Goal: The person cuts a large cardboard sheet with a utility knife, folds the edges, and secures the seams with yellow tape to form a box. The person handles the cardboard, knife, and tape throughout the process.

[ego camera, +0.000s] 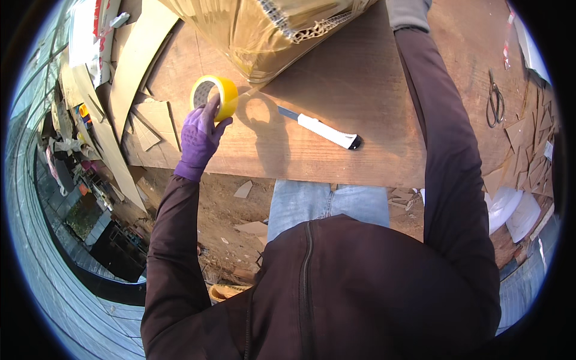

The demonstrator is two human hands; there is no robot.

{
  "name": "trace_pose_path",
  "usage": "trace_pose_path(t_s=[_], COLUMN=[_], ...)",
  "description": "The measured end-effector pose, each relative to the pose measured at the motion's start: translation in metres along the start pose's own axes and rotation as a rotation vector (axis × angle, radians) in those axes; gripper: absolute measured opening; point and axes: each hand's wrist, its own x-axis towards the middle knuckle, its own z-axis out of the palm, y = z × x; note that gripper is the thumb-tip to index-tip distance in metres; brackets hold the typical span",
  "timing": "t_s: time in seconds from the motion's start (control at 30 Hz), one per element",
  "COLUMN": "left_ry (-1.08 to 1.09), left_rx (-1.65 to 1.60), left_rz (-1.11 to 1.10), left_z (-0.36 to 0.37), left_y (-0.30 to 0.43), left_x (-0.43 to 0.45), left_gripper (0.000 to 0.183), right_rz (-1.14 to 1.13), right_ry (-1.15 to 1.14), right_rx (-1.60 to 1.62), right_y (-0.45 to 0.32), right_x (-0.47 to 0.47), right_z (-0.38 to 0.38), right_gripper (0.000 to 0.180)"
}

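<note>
My left hand (201,135), in a purple glove, holds a roll of yellow packing tape (228,99) with its fingers in the core. A strip of clear tape seems to run from the roll to the near corner of a tape-wrapped package (252,49), which has stitched fabric edging under the film. A snap-off utility knife (326,131) with a white handle lies on the wooden table (387,162), its blade out and pointing left. My right hand (408,15), in a grey glove, reaches past the package's right side; its fingers are cut off by the top edge of view.
Scissors (495,101) lie at the table's right. Cardboard strips (135,67) and smaller cardboard pieces (155,119) cover the left side. More cardboard scraps (517,135) and white foam-like sheets (522,216) are at the far right. Below the table's front edge, scraps litter the dirt ground (220,202).
</note>
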Motion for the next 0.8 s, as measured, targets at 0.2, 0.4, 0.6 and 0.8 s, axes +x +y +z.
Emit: trace_pose_path(t_s=[0.2, 0.4, 0.6, 0.8], left_ry=[-0.030, -0.259, -0.164, -0.120], left_rx=[-0.030, -0.088, -0.091, -0.007], left_rz=[0.101, 0.268, 0.327, 0.082], left_z=[-0.007, -0.016, -0.005, -0.037], left_y=[-0.063, -0.096, -0.094, -0.109], left_x=[0.084, 0.097, 0.105, 0.093], left_gripper=[0.037, 0.023, 0.026, 0.028], right_rz=[-0.086, -0.031, 0.338, 0.191], right_ry=[-0.853, -0.779, -0.559, -0.418], right_rx=[-0.707, -0.683, -0.343, -0.711], right_y=[-0.031, -0.021, -0.087, -0.095], right_x=[-0.253, -0.291, -0.293, -0.275], right_z=[0.008, 0.019, 0.092, 0.173], right_gripper=[0.041, 0.025, 0.025, 0.024])
